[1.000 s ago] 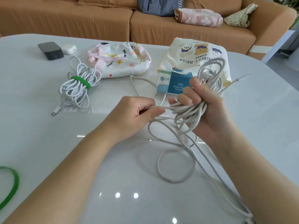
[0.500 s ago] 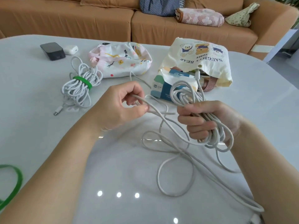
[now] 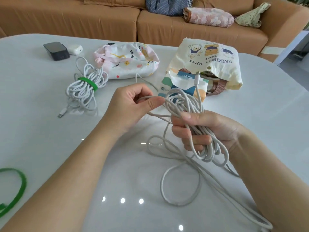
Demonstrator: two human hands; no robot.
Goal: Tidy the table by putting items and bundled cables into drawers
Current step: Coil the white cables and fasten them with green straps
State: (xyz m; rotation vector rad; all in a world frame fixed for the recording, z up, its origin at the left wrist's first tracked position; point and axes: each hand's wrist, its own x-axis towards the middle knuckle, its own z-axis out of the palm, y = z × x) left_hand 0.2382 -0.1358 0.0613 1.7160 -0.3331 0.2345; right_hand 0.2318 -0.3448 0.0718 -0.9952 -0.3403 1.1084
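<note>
R hand grips coiled white cable; L hand pinches one strand (loose loops trail on surface).

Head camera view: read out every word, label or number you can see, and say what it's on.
"NAUGHTY BEAR": upside down on the cream tote bag.
"THREE": upside down on the same bag.
Patterned pouch: black lettering, too blurred to read.
Blue-and-white packet: small print, too small to read.
</note>
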